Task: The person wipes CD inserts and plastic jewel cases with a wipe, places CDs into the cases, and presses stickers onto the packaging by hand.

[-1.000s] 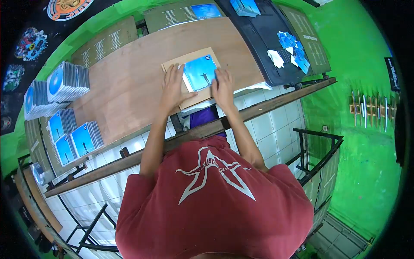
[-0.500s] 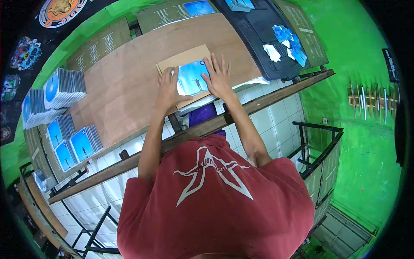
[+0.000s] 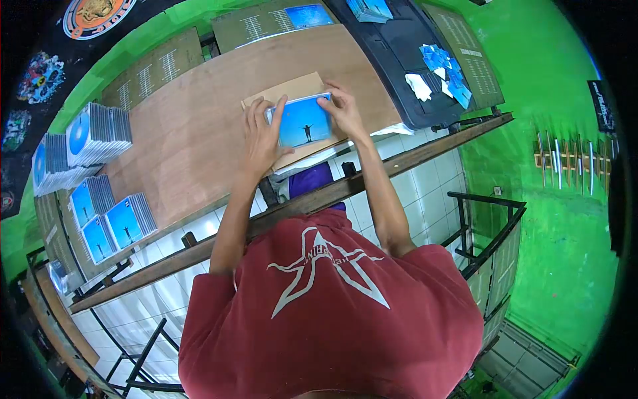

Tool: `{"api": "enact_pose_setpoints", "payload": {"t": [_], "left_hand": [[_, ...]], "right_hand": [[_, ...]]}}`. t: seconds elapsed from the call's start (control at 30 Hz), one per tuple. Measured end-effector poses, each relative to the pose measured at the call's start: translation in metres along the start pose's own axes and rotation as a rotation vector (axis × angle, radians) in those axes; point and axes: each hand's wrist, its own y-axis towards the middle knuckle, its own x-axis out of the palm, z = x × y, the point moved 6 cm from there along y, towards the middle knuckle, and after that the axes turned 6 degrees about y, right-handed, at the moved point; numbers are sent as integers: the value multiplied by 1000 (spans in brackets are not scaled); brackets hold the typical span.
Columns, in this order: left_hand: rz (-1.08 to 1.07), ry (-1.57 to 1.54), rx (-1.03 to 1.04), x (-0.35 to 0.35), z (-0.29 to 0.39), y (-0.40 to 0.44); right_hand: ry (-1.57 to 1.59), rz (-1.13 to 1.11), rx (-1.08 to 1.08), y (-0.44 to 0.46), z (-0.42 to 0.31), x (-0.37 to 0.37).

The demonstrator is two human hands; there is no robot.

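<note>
A CD case [image 3: 304, 123] with a blue cover, showing a figure with outstretched arms, is between my hands over a piece of brown cardboard [image 3: 286, 90]. My left hand [image 3: 261, 133] grips its left edge, with the fingertips at the upper left corner and the thumb stretched along the lower left. My right hand [image 3: 347, 113] pinches the upper right corner. The cardboard shows behind the case's upper edge and is partly hidden by it. Whether the case still touches the cardboard, I cannot tell.
Stacks of CD cases [image 3: 100, 136] stand at the wooden table's [image 3: 179, 146] left end, with more blue-covered stacks [image 3: 124, 223] nearer me. A black lid-like tray [image 3: 392, 56] at the right carries blue paper pieces [image 3: 446, 70]. A metal rail [image 3: 292, 206] runs along the front.
The case has shifted slightly right and its glare is gone, so the cover figure shows clearly. My right hand has gone from lying flat with spread fingers to pinching the corner.
</note>
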Motion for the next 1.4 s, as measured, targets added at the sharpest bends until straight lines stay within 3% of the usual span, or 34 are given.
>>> {"api": "enact_pose_setpoints", "payload": {"t": [0.2,0.43,0.53,0.6,0.63,0.7,0.8,0.9,0.97,1.07,1.13,1.2,1.27,1.3,1.33,1.37,1.4], "left_hand": [[221,-158,5,-31,10,12],[148,-197,-48,-30,21,23],[173,-234,-113,-28,15,20],[292,-698,-384,-6,-19,17],[294,-701,-383,-8,-24,19],[169,-1058,-674,9,-43,14],[249,-1282,-682,21,-49,14],[239,-1286,-686,28,-52,12],[243,-1265,-704,27,-53,10],[247,-1243,-728,31,-58,9],[241,-1250,-725,45,-68,11],[221,-1110,-728,57,-80,13],[180,-1043,-702,54,-74,19],[133,-944,-694,52,-71,21],[85,-841,-686,52,-70,23],[78,-841,-680,55,-70,24],[85,-767,-617,59,-71,27]], "right_hand": [[6,-39,-43,-18,-33,2],[-225,-41,-207,-28,-55,2],[-285,34,-132,-38,-62,2],[-212,52,-62,-46,-43,-3],[-140,67,8,-50,-32,-6],[-136,38,14,-58,-22,-5],[-44,34,20,-63,-19,7],[-14,86,-25,-64,-35,14],[-179,91,-76,-64,-27,12],[-84,72,-38,-64,-32,17],[-227,91,-85,-63,-29,5],[-20,202,-6,-48,-15,-31],[-325,424,-3,-33,-17,-91],[-453,592,-146,-26,17,-137],[-463,615,-215,-19,5,-163],[-748,713,-177,-17,2,-190],[-767,749,-98,-11,7,-214]]}}
